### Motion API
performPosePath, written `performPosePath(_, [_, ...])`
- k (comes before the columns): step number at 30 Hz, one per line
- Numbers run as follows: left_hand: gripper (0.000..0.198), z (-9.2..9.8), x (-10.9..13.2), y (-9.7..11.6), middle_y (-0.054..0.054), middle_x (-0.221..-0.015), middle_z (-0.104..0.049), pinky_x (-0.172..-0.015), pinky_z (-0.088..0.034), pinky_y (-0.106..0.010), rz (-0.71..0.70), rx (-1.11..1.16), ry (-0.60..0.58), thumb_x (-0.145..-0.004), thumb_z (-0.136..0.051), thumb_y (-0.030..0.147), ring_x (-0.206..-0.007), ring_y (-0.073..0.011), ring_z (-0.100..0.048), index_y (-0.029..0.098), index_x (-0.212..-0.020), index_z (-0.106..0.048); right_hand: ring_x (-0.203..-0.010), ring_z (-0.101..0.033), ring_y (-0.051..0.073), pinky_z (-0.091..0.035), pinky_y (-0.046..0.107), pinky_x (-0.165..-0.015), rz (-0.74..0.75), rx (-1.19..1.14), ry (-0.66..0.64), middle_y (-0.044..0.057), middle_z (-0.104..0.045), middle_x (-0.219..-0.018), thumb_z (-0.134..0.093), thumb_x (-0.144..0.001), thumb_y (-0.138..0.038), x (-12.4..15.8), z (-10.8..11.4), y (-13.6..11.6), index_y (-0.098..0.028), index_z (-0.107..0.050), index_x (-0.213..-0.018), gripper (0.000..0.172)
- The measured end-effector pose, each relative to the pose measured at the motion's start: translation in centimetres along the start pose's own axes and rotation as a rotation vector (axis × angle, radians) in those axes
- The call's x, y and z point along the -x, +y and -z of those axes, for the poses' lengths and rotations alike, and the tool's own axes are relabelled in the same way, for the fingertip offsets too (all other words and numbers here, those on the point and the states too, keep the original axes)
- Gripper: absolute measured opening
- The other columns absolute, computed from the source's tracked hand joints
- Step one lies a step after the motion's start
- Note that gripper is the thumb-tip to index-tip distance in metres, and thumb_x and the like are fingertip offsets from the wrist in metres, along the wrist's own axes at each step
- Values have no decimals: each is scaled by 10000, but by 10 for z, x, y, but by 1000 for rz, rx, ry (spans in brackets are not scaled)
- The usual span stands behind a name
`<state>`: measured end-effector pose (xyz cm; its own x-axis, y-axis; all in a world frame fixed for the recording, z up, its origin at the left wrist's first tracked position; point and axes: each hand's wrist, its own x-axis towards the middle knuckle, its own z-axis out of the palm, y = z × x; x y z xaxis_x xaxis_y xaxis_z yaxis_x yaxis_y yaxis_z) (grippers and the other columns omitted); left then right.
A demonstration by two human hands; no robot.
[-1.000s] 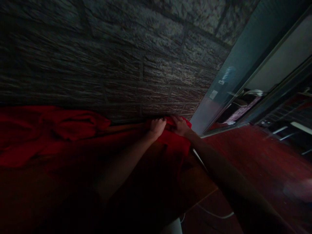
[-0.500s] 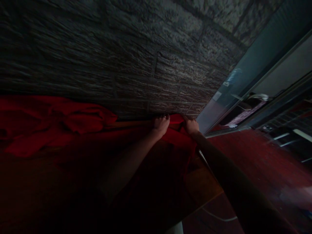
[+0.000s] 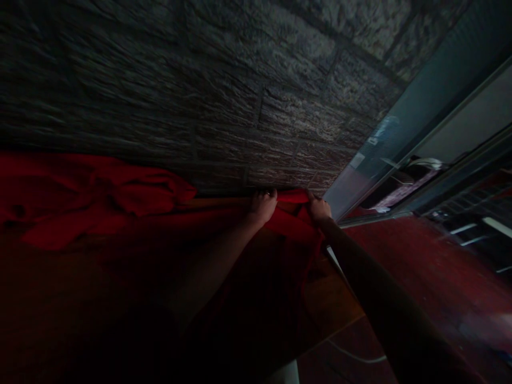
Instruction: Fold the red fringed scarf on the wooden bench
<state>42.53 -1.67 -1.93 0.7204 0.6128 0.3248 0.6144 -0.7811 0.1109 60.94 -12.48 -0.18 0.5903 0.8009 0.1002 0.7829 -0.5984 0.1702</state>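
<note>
Red cloth (image 3: 292, 224) lies over a wooden table (image 3: 336, 298), its far edge against the wall. My left hand (image 3: 264, 206) is closed on that edge, a ring on one finger. To its right, my right hand (image 3: 319, 208) pinches the same cloth near the table's right end. A strip of the cloth stretches between the two hands. More red cloth (image 3: 148, 194) lies bunched along the wall at the left. Deep shadow hides much of the cloth nearer to me.
A rough brick wall (image 3: 224, 106) rises behind the table. At the right are a grey-blue door frame (image 3: 384, 133), a dark bag (image 3: 400, 184) and a red floor (image 3: 404, 256). A pale cable (image 3: 360, 358) lies below the table's corner.
My right hand has moved slightly right, and the strip of cloth between my hands is longer. My left hand stays in nearly the same place.
</note>
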Motion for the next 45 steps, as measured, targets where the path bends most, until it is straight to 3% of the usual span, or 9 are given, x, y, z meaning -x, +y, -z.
performPosePath(6, [454,-5,-1,0,-205,-1155,-697,-938,-455,-439,2,10,4,-1006,-439,338,-1082,-320,-650,128,-1402,-512,-1131,-636,266,-511,398,-935,75,-9,23,127,-538,-1416,-304,-1000,-207,-4,-2,2,-296,-326,-1537,545])
performPosePath(10, [468,-6,-1,2,-193,-1157,-698,-940,-441,-472,0,37,30,-1012,-394,441,-1083,-339,-641,188,-1372,-554,-1361,-447,271,-404,373,-1090,328,22,114,125,-344,-1572,-434,-942,-182,-9,4,-6,-230,-252,-1571,657])
performPosePath(13, [454,-7,-2,3,-183,-1149,-702,-934,-440,-479,10,51,20,-1017,-377,431,-1068,-336,-647,211,-1369,-559,-1306,-505,269,-449,367,-1040,437,5,100,104,-426,-1526,-463,-942,-217,-11,4,-13,-265,-231,-1575,675])
performPosePath(20, [413,-6,-3,0,-175,-1175,-692,-956,-434,-474,-16,60,-9,-1009,-410,406,-1102,-319,-631,210,-1323,-592,-1077,-653,256,-502,342,-899,283,-45,42,126,-648,-1275,-340,-1022,-294,-15,-9,-7,-240,-375,-1499,482])
performPosePath(24, [426,-4,-3,-2,-176,-1204,-681,-975,-428,-445,-26,49,-51,-989,-410,195,-1126,-286,-625,195,-1400,-519,-974,-678,265,-505,338,-828,199,-90,91,138,-703,-1126,-294,-1039,-348,-15,-16,-7,-186,-477,-1385,423])
performPosePath(29, [408,-5,-5,-4,-156,-1166,-702,-955,-442,-416,-24,53,-52,-980,-378,134,-1076,-260,-653,189,-1337,-567,-1025,-661,266,-494,335,-863,221,-90,93,145,-697,-1139,-288,-1044,-394,-14,-18,-8,-162,-502,-1348,438])
performPosePath(37, [368,-3,-6,-3,-160,-1085,-727,-917,-467,-397,-22,64,-58,-1002,-442,375,-1019,-279,-677,146,-1131,-699,-1189,-590,263,-465,360,-999,421,-115,61,136,-543,-1415,-448,-956,-277,-11,2,-10,-184,-311,-1532,600])
performPosePath(42, [481,-3,-8,-2,-162,-1025,-740,-883,-484,-403,11,87,-50,-1021,-351,451,-977,-288,-695,166,-1103,-730,-1419,-352,243,-347,389,-1137,651,-117,127,118,-328,-1580,-551,-840,-208,-12,18,-33,-171,-174,-1578,829])
performPosePath(45, [509,-5,-10,-2,-161,-994,-746,-863,-496,-398,45,102,-51,-1024,-323,469,-952,-288,-705,182,-1090,-738,-1363,-438,249,-380,380,-1106,601,-113,118,140,-418,-1526,-508,-897,-232,-13,18,-49,-157,-164,-1581,769])
